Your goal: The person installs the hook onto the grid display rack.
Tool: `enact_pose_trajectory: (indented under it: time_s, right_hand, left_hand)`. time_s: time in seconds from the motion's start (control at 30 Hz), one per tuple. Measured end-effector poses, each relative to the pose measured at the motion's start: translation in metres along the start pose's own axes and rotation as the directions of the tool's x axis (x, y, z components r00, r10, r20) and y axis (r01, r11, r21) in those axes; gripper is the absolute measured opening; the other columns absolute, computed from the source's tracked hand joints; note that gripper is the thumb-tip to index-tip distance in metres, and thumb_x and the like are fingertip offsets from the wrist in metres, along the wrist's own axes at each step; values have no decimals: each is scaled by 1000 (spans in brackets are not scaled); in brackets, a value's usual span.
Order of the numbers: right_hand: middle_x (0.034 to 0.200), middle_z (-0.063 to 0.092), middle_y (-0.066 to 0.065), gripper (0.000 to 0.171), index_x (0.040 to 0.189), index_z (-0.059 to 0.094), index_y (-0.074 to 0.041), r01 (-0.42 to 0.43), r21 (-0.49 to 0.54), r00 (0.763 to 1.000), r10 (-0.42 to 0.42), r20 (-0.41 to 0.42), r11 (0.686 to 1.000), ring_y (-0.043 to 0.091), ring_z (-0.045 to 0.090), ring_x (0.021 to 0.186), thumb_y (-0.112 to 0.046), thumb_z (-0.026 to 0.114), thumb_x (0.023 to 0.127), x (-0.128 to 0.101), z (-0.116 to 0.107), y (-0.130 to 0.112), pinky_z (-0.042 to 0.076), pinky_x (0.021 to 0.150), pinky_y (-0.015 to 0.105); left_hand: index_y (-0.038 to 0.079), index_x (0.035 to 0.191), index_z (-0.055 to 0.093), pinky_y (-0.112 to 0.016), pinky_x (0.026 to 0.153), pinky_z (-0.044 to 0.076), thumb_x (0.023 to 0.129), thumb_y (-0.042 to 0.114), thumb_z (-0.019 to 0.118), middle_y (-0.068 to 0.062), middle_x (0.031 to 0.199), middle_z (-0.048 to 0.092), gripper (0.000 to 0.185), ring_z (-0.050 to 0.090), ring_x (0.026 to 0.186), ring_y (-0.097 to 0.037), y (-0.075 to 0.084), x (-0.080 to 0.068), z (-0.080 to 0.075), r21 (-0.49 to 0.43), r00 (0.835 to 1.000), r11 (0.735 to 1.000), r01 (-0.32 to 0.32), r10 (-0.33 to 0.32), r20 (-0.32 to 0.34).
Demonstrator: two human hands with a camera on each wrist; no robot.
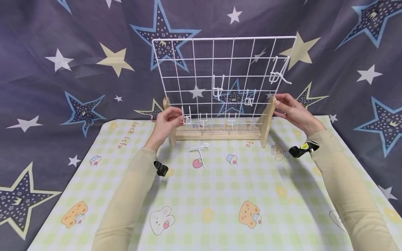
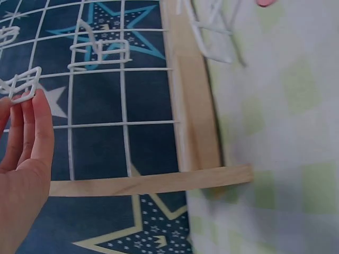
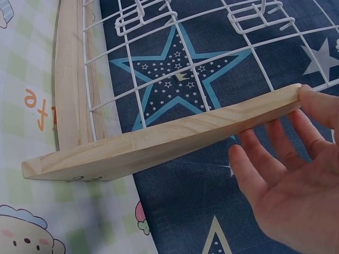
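A white wire grid panel [image 1: 232, 58] stands tilted in a wooden stand with a base bar [image 1: 216, 135]. At the grid's lower left, my left hand [image 1: 164, 126] pinches a white wire hook [image 2: 24, 84] with its fingertips. In the head view this hook [image 1: 187, 118] lies against the grid; whether it is hung there I cannot tell. My right hand [image 1: 295, 113] holds the upper end of the stand's right wooden side piece [image 3: 175, 124], thumb on the end and fingers along the outer face. Several other white hooks, such as one hook [image 1: 218, 91], hang on the grid.
A loose white hook [image 1: 201, 155] lies on the checked tablecloth [image 1: 207, 188] in front of the stand. One larger hook [image 1: 277, 75] hangs at the grid's upper right. Behind the stand is a dark star-patterned curtain [image 1: 94, 42].
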State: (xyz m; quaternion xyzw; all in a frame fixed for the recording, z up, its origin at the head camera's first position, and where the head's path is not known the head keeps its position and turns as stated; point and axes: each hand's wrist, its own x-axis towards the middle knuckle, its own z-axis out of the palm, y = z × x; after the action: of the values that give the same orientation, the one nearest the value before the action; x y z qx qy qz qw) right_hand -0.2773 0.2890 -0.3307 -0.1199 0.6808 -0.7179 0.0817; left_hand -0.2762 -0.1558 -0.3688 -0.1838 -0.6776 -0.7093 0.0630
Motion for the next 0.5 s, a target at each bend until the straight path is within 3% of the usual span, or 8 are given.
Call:
enact_pose_trajectory:
  time_s: [0.13,0.33,0.5]
  right_hand:
    - [116,44,1,26,126,41,-10,-1,-8,1000,1,-4,1000,10,54,105,-13,50,102,-1,-2,1,46,93,23]
    - [116,44,2,26,126,40,-10,2,-18,1000,-2,0,1000,9,54,105,-13,49,102,0,0,2,45,94,23]
    - [118,42,3,28,128,38,-10,-6,-52,1000,6,-7,999,9,53,105,-14,48,102,0,0,0,43,98,27]
  left_hand:
    - [-16,106,55,-34,73,57,88,-14,60,-20,88,62,19,65,75,-17,7,10,5,-22,999,999,-39,39,-9]
    - [-17,106,55,-36,74,57,88,-13,62,-12,84,64,20,65,74,-22,20,19,8,6,996,996,-84,84,-33]
    - [-17,105,55,-34,73,57,87,-15,61,-16,85,64,19,66,74,-21,25,25,10,-13,994,994,-106,105,-42]
